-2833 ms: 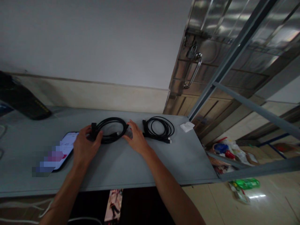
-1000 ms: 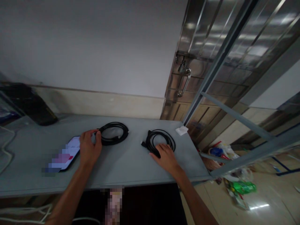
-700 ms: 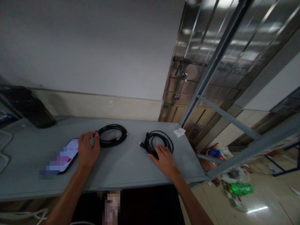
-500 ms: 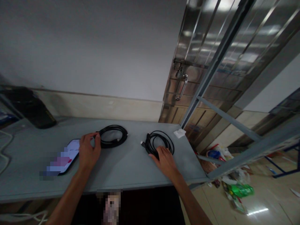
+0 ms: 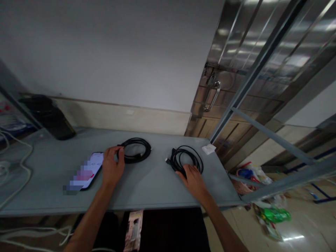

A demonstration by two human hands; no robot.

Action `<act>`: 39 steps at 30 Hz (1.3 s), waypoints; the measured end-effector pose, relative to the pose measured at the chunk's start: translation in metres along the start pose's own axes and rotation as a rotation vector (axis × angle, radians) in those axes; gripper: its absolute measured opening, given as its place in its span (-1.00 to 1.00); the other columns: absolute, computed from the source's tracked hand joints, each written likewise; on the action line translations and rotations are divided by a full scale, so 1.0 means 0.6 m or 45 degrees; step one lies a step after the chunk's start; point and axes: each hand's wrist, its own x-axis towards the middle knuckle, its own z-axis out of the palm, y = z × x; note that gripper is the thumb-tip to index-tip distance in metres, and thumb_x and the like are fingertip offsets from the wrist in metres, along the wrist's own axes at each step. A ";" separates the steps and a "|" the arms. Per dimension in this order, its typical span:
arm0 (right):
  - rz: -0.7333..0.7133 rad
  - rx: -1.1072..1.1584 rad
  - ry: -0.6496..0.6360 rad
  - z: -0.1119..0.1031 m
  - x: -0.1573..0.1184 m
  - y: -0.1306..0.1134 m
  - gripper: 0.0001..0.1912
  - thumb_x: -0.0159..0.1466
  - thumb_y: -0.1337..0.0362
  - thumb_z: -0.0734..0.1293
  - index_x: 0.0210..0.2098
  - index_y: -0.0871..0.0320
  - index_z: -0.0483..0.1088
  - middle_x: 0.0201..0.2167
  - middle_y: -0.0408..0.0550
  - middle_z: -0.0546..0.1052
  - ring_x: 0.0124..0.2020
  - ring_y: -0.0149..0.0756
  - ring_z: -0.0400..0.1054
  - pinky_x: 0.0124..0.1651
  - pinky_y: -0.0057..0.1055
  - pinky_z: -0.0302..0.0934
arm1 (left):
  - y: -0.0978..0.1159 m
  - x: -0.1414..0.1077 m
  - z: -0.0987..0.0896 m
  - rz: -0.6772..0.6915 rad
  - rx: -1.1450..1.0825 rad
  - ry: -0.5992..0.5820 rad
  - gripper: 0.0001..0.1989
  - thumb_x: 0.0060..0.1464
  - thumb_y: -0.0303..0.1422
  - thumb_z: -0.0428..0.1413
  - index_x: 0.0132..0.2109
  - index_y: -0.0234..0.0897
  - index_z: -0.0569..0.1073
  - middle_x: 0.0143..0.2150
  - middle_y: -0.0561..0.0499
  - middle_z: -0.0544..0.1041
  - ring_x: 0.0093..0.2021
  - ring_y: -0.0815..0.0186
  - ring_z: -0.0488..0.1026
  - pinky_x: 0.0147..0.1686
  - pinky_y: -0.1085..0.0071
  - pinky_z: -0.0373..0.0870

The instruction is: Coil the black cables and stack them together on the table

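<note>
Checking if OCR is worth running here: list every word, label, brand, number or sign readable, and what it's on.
None can be read.
Phone: any on-screen text too small or pixelated.
Black bottle: faint marking near its lower end, too blurred.
Green bottle on the floor: any label too blurred.
Left cable coil, right cable coil: no legible marking.

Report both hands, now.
Left hand: closed, pinching edge of left black cable coil.
Right hand: curled over right black cable coil; whether gripping cannot be told.
</note>
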 end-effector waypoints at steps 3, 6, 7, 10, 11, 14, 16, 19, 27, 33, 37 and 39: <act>-0.015 0.022 0.005 -0.001 0.002 -0.001 -0.52 0.72 -0.08 0.15 -0.01 0.15 0.48 -0.12 0.15 0.64 -0.04 0.09 0.61 0.13 0.01 0.47 | 0.002 0.001 -0.002 0.015 -0.012 0.024 -0.71 0.47 -0.14 0.03 0.01 -0.21 0.55 0.01 -0.25 0.60 0.10 -0.09 0.55 0.26 -0.12 0.50; -0.020 0.037 0.010 -0.002 0.005 -0.002 -0.55 0.72 -0.05 0.16 0.01 0.14 0.49 -0.07 0.17 0.64 -0.01 0.09 0.60 0.14 0.01 0.48 | 0.003 0.001 -0.006 -0.006 0.000 0.079 -0.72 0.47 -0.16 0.05 0.00 -0.22 0.56 -0.01 -0.20 0.60 0.07 -0.04 0.55 0.19 -0.05 0.53; -0.022 0.041 0.006 -0.002 0.006 -0.002 -0.56 0.72 -0.04 0.17 0.02 0.14 0.50 -0.06 0.17 0.64 0.01 0.08 0.59 0.14 0.00 0.48 | 0.002 0.001 -0.006 -0.016 0.010 0.099 -0.72 0.47 -0.16 0.05 -0.01 -0.23 0.56 -0.01 -0.20 0.60 0.06 -0.03 0.55 0.18 -0.04 0.53; -0.024 0.053 0.020 -0.001 0.006 -0.001 -0.60 0.72 -0.01 0.19 0.03 0.12 0.52 0.01 0.17 0.64 0.04 0.06 0.58 0.18 -0.01 0.47 | -0.003 0.001 -0.005 -0.033 0.034 0.126 -0.70 0.45 -0.16 0.06 -0.01 -0.26 0.58 -0.02 -0.21 0.60 0.03 -0.03 0.56 0.14 -0.04 0.54; -0.022 0.058 0.032 -0.001 0.006 -0.001 -0.61 0.71 -0.01 0.21 0.04 0.12 0.53 0.03 0.18 0.63 0.05 0.06 0.58 0.20 0.00 0.47 | -0.005 0.001 -0.005 -0.032 0.039 0.125 -0.70 0.45 -0.15 0.07 -0.01 -0.26 0.58 -0.02 -0.21 0.61 0.02 -0.03 0.56 0.13 -0.04 0.54; -0.030 0.087 0.035 -0.005 0.006 0.000 -0.61 0.71 -0.02 0.22 0.03 0.12 0.54 0.04 0.17 0.61 0.07 0.06 0.55 0.21 0.01 0.45 | -0.004 0.000 -0.003 -0.010 0.052 0.122 -0.69 0.45 -0.14 0.08 -0.01 -0.27 0.58 -0.02 -0.22 0.62 0.01 -0.04 0.57 0.12 -0.03 0.55; -0.044 0.115 0.019 -0.010 0.008 0.000 -0.59 0.72 -0.01 0.18 0.01 0.12 0.53 -0.01 0.14 0.60 0.05 0.06 0.54 0.18 0.01 0.45 | 0.000 0.000 -0.003 0.004 0.065 0.137 -0.70 0.46 -0.15 0.08 -0.01 -0.27 0.58 -0.02 -0.22 0.62 0.03 -0.04 0.57 0.12 -0.02 0.54; -0.049 0.139 0.040 -0.015 0.010 -0.002 -0.56 0.74 0.02 0.11 -0.01 0.11 0.52 -0.03 0.11 0.59 0.02 0.03 0.54 0.15 -0.01 0.43 | 0.008 -0.001 -0.004 0.026 0.075 0.134 -0.71 0.46 -0.15 0.09 -0.01 -0.25 0.58 -0.02 -0.21 0.62 0.03 -0.04 0.56 0.13 -0.03 0.54; 0.091 0.227 0.246 -0.014 0.012 -0.005 -0.45 0.75 -0.02 -0.04 -0.13 0.07 0.41 -0.18 0.13 0.60 -0.12 0.04 0.56 0.04 -0.02 0.44 | 0.010 -0.004 0.001 0.104 0.056 0.079 -0.70 0.48 -0.12 0.09 0.01 -0.24 0.57 -0.01 -0.24 0.61 0.06 -0.06 0.56 0.16 -0.09 0.55; 0.241 0.393 0.413 -0.044 0.016 -0.003 -0.44 0.73 -0.12 -0.06 -0.17 0.03 0.33 -0.46 -0.01 0.50 -0.43 -0.05 0.49 -0.33 -0.20 0.32 | 0.020 -0.004 0.000 0.223 0.041 0.014 -0.73 0.48 -0.13 0.09 0.00 -0.21 0.55 -0.04 -0.24 0.61 0.07 -0.11 0.56 0.20 -0.16 0.52; 0.321 0.557 0.517 -0.103 0.040 -0.004 -0.54 0.74 -0.07 -0.01 -0.13 0.02 0.26 -0.52 -0.16 0.42 -0.56 -0.19 0.39 -0.45 -0.29 0.21 | 0.031 -0.014 0.002 0.357 -0.007 -0.094 -0.76 0.47 -0.12 0.10 -0.02 -0.15 0.56 -0.02 -0.19 0.64 0.10 -0.08 0.60 0.24 -0.11 0.52; 0.324 0.705 0.596 -0.149 0.063 -0.013 -0.60 0.73 -0.06 0.05 -0.12 0.02 0.25 -0.48 -0.18 0.43 -0.53 -0.26 0.38 -0.44 -0.35 0.23 | 0.044 -0.027 0.004 0.418 -0.045 -0.199 -0.77 0.44 -0.11 0.14 -0.02 -0.13 0.58 -0.02 -0.14 0.67 0.09 -0.04 0.63 0.26 -0.06 0.53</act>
